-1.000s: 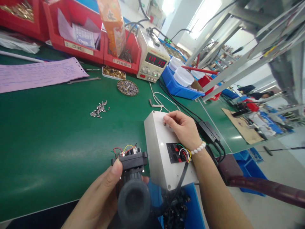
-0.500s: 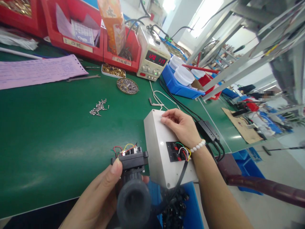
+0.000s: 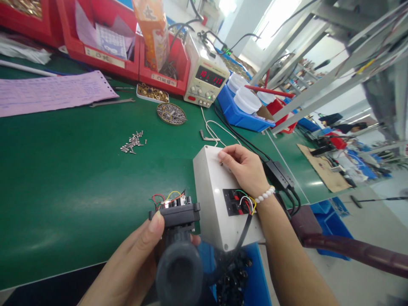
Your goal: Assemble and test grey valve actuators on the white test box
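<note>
My left hand [image 3: 137, 250] is wrapped round a dark device [image 3: 178, 214] with a round, cup-shaped end facing me. Thin red, yellow and green wires and metal parts stand bare at its far side. My right hand [image 3: 244, 165], with white beads at the wrist, rests on a light grey box [image 3: 210, 195]. Its thumb and curled fingers close at a small metal part, which looks like a switch [image 3: 221, 163], mostly covered by the fingers. Coloured wires from a thick black cable [image 3: 244, 233] enter a black and red terminal block [image 3: 232, 202] on the box.
Loose screws [image 3: 132, 142] lie on the green table [image 3: 79, 178], near a round dish of small metal parts [image 3: 171, 114]. Behind stand red bins [image 3: 105, 63] and a lit power supply [image 3: 205, 72]. A blue crate [image 3: 259, 276] of black parts sits below the box.
The power supply's left red reading has changed. The right thumb has shifted slightly, and the small metal part beneath it now shows. My left hand holds the device almost still.
</note>
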Demonstrator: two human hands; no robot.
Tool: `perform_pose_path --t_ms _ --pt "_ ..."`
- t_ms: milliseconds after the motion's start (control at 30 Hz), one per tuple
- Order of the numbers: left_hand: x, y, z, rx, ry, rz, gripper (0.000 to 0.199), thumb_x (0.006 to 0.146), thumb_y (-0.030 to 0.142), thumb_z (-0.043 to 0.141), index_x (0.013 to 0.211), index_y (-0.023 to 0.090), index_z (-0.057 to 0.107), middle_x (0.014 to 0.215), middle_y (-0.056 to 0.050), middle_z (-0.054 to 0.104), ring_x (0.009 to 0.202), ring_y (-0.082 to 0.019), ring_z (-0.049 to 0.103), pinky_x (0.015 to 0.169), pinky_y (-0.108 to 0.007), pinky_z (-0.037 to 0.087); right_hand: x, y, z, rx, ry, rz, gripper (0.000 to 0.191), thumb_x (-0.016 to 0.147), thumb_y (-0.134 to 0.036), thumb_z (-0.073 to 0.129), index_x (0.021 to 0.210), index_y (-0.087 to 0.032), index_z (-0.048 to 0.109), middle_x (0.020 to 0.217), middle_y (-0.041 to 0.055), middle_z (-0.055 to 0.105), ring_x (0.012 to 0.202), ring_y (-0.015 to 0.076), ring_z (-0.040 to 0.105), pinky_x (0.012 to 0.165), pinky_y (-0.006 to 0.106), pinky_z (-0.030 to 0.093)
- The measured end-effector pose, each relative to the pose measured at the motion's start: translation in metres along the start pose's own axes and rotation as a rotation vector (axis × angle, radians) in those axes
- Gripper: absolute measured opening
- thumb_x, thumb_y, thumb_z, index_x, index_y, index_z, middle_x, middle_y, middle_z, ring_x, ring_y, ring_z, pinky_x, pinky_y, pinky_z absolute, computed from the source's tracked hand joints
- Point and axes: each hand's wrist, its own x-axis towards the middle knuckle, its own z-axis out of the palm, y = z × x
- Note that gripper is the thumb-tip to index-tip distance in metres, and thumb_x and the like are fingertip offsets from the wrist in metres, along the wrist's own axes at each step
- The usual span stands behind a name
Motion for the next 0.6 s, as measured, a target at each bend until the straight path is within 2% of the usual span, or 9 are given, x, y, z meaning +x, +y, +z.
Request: perform_pose_path --t_ms 100,233,400,600 --pt "-0.0010 0.0016 0.0012 -0.039 0.013 -0.021 0.042 0.081 0.062 0.077 0.100 0.024 0.081 0.101 -0.004 0.083 0.088 -0.021 0.074 0.076 -0.026 0.059 0.0000 0.0009 0.0004 -0.001 0.003 0.000 0.026 0.083 -0.045 0.068 0.081 -0.019 0.066 0.071 0.0000 0.067 0.063 0.0140 0.054 0.063 0.029 0.040" --pt "-0.0034 0.0024 0.0041 -0.057 0.019 -0.045 0.046 0.079 0.062 0.079 0.100 0.021 0.080 0.101 -0.007 0.082 0.087 -0.023 0.074 0.072 -0.028 0.060 0.0004 0.0018 0.0008 0.002 0.006 0.002 0.027 0.083 -0.045 0.067 0.081 -0.019 0.066 0.071 -0.0003 0.067 0.062 0.0138 0.053 0.062 0.029 0.041" --pt "-0.0037 0.0008 0.0046 -0.064 0.033 -0.032 0.044 0.078 0.061 0.081 0.100 0.022 0.080 0.100 -0.005 0.082 0.081 -0.021 0.074 0.069 -0.026 0.059 0.0004 0.0003 0.0002 0.005 0.005 -0.004 0.025 0.084 -0.044 0.067 0.081 -0.019 0.066 0.071 -0.0002 0.067 0.062 0.0133 0.054 0.062 0.029 0.041" --pt "-0.0037 0.0022 0.0033 -0.051 -0.023 -0.061 0.042 0.080 0.062 0.078 0.101 0.026 0.081 0.098 -0.002 0.082 0.076 -0.017 0.073 0.066 -0.023 0.057 0.0000 0.0000 0.0016 0.020 0.014 -0.026 0.025 0.084 -0.043 0.069 0.079 -0.019 0.067 0.068 -0.0003 0.067 0.060 0.0133 0.054 0.062 0.029 0.043"
